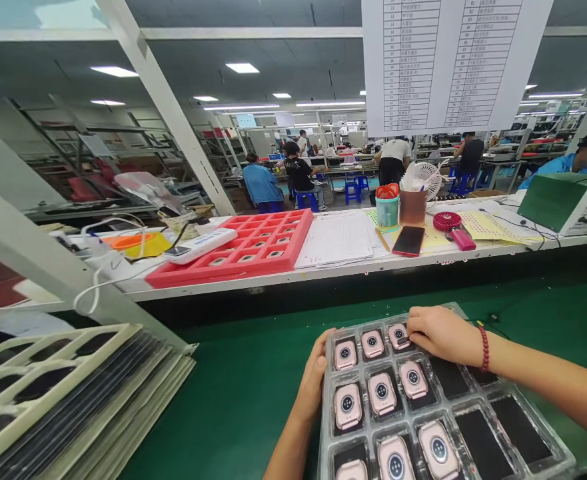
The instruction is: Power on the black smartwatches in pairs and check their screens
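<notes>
A clear plastic tray [326, 407] lies tilted on the green bench, its pockets lined in black. Several pink smartwatch bodies [382, 393] sit in its left and middle pockets, round sensor backs facing up. My left hand [314, 373] grips the tray's left edge, the thumb along the side and the fingertips at the far corner. At the far row, my right hand [440, 335], wearing a red bead bracelet [484, 348], pinches a smartwatch body [397, 335] in the third pocket. My palm hides the pocket to its right.
Stacked cream trays [98, 400] stand at left. On the raised shelf are a red foam tray [298, 247] holding watch bodies, paper sheets [338, 240], a phone [409, 241], cups [413, 203] and a green power supply [556, 200]. A printed sheet [453, 67] hangs above. Other people sit beyond.
</notes>
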`<state>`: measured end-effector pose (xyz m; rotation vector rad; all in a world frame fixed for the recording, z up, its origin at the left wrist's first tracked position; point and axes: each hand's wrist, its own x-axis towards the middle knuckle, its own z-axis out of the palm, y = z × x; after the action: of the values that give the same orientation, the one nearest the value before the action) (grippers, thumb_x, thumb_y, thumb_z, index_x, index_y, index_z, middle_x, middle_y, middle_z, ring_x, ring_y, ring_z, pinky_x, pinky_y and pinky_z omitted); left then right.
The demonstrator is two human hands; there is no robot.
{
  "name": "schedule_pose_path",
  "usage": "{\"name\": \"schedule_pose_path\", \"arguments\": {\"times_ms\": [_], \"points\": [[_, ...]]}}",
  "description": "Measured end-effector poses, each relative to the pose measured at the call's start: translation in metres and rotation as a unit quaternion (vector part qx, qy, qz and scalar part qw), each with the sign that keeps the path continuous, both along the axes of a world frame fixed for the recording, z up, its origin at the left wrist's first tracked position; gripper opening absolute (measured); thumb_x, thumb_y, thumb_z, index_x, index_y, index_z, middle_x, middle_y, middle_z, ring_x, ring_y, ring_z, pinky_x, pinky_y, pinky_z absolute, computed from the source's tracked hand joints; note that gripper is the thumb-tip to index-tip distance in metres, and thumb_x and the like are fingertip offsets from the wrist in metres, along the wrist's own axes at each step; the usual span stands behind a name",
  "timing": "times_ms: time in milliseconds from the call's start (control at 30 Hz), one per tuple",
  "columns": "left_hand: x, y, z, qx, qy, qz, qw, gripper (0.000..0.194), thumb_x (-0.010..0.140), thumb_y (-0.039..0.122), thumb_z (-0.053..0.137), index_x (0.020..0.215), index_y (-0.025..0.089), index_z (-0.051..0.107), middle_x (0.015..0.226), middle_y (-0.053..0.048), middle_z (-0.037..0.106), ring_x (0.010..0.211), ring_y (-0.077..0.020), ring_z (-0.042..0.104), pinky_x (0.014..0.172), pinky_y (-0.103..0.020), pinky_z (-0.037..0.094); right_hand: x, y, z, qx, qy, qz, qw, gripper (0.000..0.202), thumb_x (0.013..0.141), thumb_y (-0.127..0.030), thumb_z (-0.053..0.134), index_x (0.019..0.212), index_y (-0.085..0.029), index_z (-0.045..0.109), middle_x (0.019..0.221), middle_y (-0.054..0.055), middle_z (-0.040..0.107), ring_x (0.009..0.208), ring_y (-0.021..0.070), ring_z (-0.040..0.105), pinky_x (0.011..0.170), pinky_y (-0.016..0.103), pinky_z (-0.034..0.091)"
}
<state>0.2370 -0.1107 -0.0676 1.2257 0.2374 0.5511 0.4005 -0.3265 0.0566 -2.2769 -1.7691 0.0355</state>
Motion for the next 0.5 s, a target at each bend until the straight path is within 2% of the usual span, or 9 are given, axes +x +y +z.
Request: {"name": "schedule_pose_path", "arguments": {"times_ms": [133, 300, 400, 500], "points": [[0.0, -0.002, 0.001, 0.003, -0.016, -0.015, 1.0, 0.065, 0.07, 0.059, 0.056, 0.121, 0.021, 0.047, 0.119, -0.012, 0.055, 0.11, -0.0324, 0.05, 0.092, -0.042, 0.04, 0.005, 0.006, 0.009, 0.017, 0.062, 0.004, 0.998, 0.023, 0.085, -0.017, 0.045, 0.068, -0.017, 0.059, 0.067, 0.001, 0.061, 0.063, 0.0139, 0.054, 0.059, 0.023, 0.036], [0.0, -0.002, 0.0, -0.002, -0.012, -0.023, 1.0, 0.068, 0.067, 0.06, 0.058, 0.122, 0.021, 0.046, 0.121, -0.012, 0.055, 0.112, -0.0333, 0.05, 0.093, -0.043, 0.04, 0.018, 0.015, 0.006, -0.027, 0.125, -0.036, 0.991, 0.027, 0.084, -0.021, 0.044, 0.062, -0.016, 0.059, 0.055, 0.0, 0.058, 0.051, 0.0126, 0.05, 0.05, 0.022, 0.033], [0.0, -0.001, -0.002, 0.008, -0.004, -0.019, 1.0, 0.067, 0.07, 0.06, 0.055, 0.123, 0.021, 0.045, 0.121, -0.012, 0.055, 0.112, -0.0333, 0.05, 0.092, -0.044, 0.04, 0.027, 0.013, 0.006, -0.007, 0.131, -0.028, 0.991, 0.025, 0.084, -0.023, 0.046, 0.07, -0.016, 0.065, 0.066, 0.002, 0.064, 0.06, 0.015, 0.056, 0.056, 0.024, 0.038], [0.0, -0.001, -0.004, 0.013, 0.001, -0.003, 1.0, 0.067, 0.069, 0.061, 0.054, 0.123, 0.021, 0.046, 0.122, -0.012, 0.054, 0.11, -0.0327, 0.051, 0.092, -0.044, 0.04, 0.043, 0.0, 0.006, 0.057, 0.126, -0.045, 0.989, 0.023, 0.084, -0.029, 0.048, 0.085, -0.017, 0.068, 0.087, 0.006, 0.068, 0.08, 0.0196, 0.06, 0.074, 0.029, 0.043]]}}
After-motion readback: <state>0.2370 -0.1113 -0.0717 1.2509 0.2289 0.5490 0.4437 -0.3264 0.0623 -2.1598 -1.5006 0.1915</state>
